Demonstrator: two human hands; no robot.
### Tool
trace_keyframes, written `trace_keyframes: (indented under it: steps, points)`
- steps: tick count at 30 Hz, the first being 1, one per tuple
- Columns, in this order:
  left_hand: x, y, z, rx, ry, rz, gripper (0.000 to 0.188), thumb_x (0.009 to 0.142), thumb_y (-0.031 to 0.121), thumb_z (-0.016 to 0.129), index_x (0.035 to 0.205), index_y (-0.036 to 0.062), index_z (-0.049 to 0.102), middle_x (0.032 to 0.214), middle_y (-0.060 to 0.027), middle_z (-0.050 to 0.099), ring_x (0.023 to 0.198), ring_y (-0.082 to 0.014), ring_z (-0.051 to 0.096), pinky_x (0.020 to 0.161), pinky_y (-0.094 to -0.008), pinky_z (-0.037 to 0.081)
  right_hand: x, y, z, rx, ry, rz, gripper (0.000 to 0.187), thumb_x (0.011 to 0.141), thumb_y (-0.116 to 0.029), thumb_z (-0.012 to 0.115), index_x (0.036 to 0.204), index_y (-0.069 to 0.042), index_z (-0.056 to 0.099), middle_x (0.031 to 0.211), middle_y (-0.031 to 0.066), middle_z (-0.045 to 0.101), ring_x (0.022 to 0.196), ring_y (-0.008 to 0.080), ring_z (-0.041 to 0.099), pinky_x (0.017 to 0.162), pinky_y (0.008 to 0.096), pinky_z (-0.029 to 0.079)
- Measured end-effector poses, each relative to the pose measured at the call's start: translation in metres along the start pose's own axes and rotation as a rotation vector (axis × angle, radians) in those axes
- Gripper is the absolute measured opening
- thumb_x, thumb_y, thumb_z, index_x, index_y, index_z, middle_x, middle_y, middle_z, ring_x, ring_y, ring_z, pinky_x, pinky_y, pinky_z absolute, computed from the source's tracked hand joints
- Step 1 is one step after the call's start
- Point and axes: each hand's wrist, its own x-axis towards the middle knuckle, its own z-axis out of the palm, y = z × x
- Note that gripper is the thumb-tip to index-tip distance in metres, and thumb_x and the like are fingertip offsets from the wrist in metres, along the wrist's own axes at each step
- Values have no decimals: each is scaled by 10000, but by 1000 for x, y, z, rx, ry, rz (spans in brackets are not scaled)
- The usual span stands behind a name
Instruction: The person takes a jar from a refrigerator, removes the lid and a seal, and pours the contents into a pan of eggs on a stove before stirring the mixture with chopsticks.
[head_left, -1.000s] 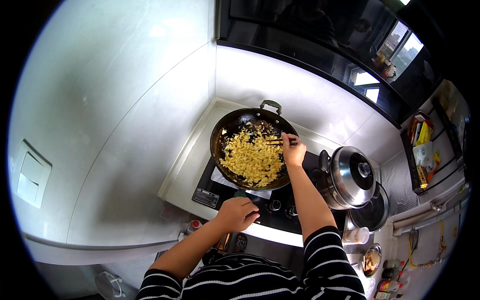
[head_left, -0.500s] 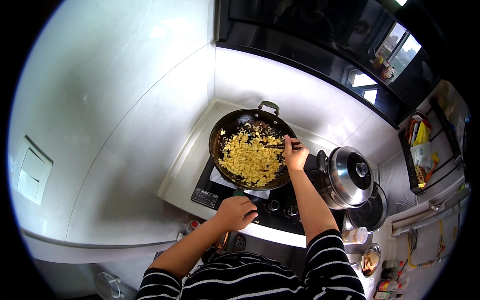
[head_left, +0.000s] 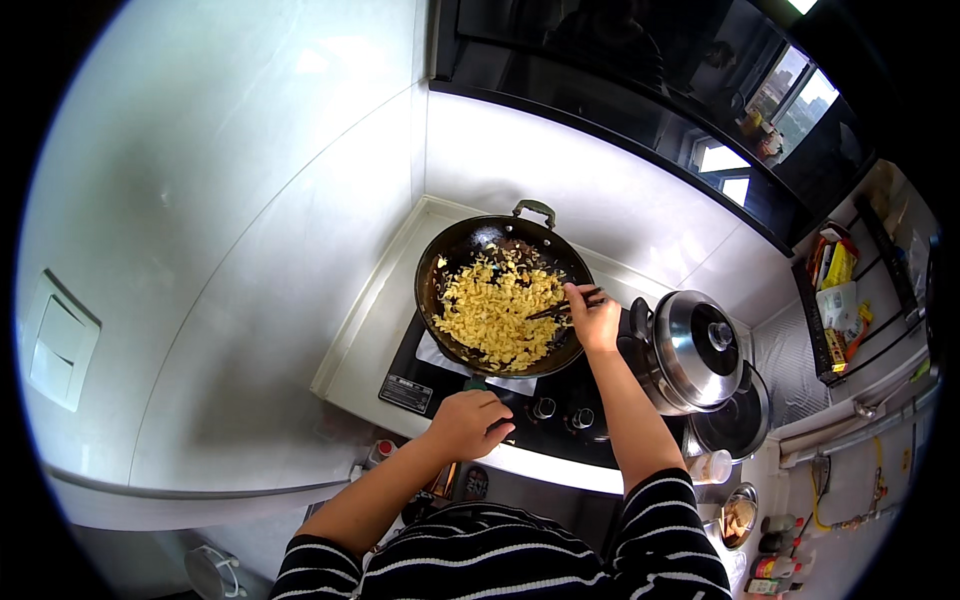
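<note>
A dark wok sits on the black gas stove, loaded with small chopped yellow pieces of food. My left hand is closed round the wok's near handle, most of which the fingers hide. Over the wok's right rim, my right hand pinches a pair of dark chopsticks. Their tips point left and reach down into the yellow food. At the wok's far side a loop handle sticks up.
Right of the wok stands a lidded steel pot, with a black pan beyond it. A jar and a bowl of brown food are near my right arm. A black range hood overhangs the back wall.
My right hand has shifted slightly, and the chopsticks now slant down to the left with their tips a little nearer me in the food. My left hand stays at the handle.
</note>
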Motion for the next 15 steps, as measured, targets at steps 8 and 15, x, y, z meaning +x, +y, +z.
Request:
trace_keyframes:
  steps: [8,15]
  points:
    - [-1,-2,2,-15,3,-4,158,739,192,766,829,109,666,785,-53,632,712,-272,636,616,-370,506,2,-15,-11,-73,41,-35,272,821,-249,779,746,3,709,687,126,687,558,257,656,536,318,502]
    - [-1,-2,1,-10,-8,-3,157,738,188,765,829,109,665,784,-52,627,711,-270,633,619,-367,506,-7,-22,0,-108,-42,-102,271,819,-229,783,746,19,702,754,127,705,598,269,673,558,316,515]
